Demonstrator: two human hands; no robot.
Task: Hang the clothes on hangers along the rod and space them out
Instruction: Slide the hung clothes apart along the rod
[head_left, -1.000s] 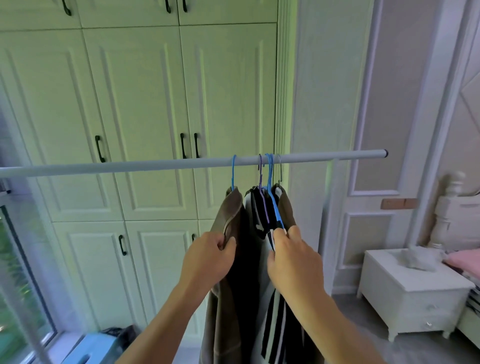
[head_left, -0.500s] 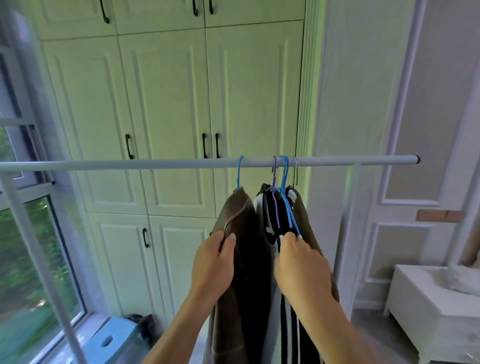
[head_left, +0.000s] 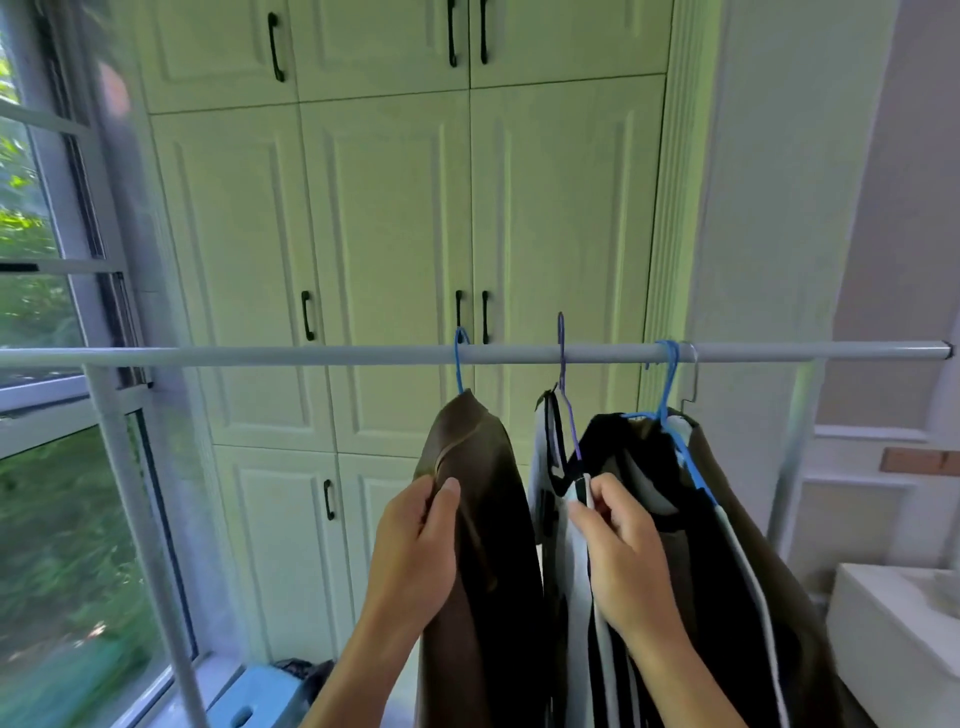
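A white rod (head_left: 260, 356) runs across the view at chest height. A brown garment (head_left: 483, 519) hangs from it on a blue hanger (head_left: 459, 364); my left hand (head_left: 415, 551) pinches its shoulder edge. To its right a black-and-white striped garment (head_left: 550, 519) hangs on a purple hanger (head_left: 563, 384), and my right hand (head_left: 623, 551) pinches its shoulder. Further right, dark and brown garments (head_left: 701, 545) bunch together on blue hangers (head_left: 667, 384) and a metal hook (head_left: 693, 379).
Cream wardrobe doors (head_left: 395, 260) with black handles stand behind the rod. A window (head_left: 47, 364) fills the left side, with the rack's upright post (head_left: 135, 519) in front of it. A white bedside cabinet (head_left: 893, 634) sits at lower right. A light-blue stool (head_left: 249, 701) stands on the floor.
The purple hanger with the striped garment has slid left, away from the bunched hangers, with my right hand on it. The view has swung left toward the window.
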